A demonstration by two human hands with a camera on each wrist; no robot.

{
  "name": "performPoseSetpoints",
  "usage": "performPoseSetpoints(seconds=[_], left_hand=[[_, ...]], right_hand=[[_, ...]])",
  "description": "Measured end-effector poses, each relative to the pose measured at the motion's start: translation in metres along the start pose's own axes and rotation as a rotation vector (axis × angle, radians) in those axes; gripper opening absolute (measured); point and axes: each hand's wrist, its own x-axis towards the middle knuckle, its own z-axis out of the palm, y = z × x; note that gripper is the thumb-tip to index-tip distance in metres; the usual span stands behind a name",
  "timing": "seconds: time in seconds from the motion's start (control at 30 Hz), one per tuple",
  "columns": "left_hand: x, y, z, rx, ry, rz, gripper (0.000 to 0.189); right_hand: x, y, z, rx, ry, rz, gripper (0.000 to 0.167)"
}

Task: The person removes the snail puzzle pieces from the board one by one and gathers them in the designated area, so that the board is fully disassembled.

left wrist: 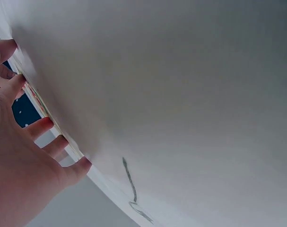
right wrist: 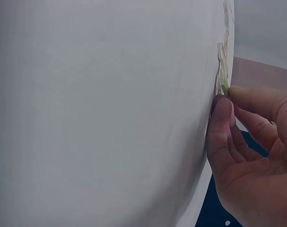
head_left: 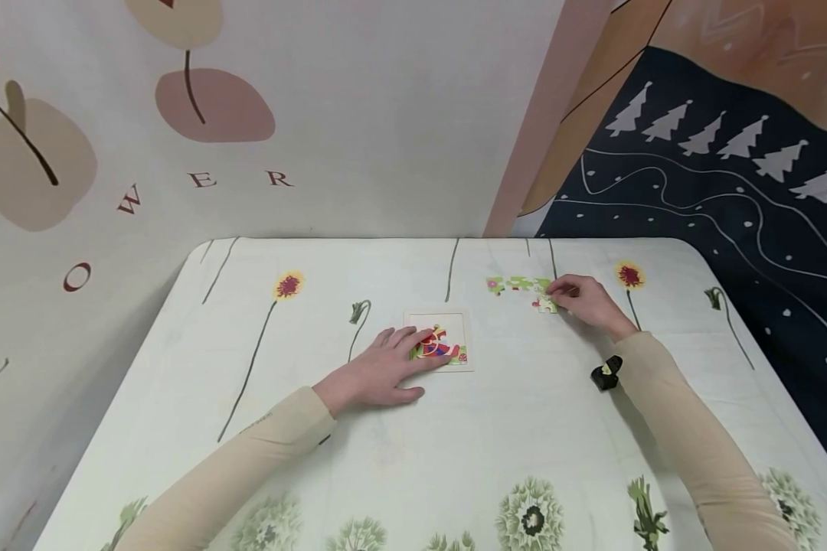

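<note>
My left hand (head_left: 382,371) lies spread, fingers straight, with its fingertips over a small square puzzle board (head_left: 459,323) in the middle of the table. Inside the board's pale frame, a partly assembled picture in red, blue and green shows between the fingers. To the right, my right hand (head_left: 586,302) pinches the edge of a green jigsaw piece (right wrist: 223,78) between thumb and fingers, low over the cloth. Beside these fingertips is a pale piece with a red patch (head_left: 544,304). Several loose green pieces (head_left: 518,283) lie just left of the hand, one with a pink flower.
A white cloth (head_left: 510,428) printed with flowers and stems covers the table. Behind it hangs a pale printed curtain (head_left: 386,138), with a dark tree-patterned cloth (head_left: 696,176) at the right. A small black device (head_left: 606,373) sits at the right wrist.
</note>
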Motion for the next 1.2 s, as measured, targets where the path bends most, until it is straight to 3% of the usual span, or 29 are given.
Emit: performPoseSetpoints(seconds=[0.63, 1.1, 1.2], left_hand=[[0.001, -0.001, 0.002, 0.021, -0.016, 0.001, 0.061], [-0.001, -0.001, 0.001, -0.01, -0.022, 0.0, 0.061], [-0.003, -0.001, 0.0, -0.009, -0.014, 0.002, 0.061]], right_hand=[[-0.005, 0.0, -0.001, -0.005, 0.026, 0.002, 0.021], [-0.007, -0.022, 0.017, 0.016, 0.045, -0.214, 0.02], [-0.006, -0.029, 0.023, 0.039, 0.036, -0.228, 0.02]])
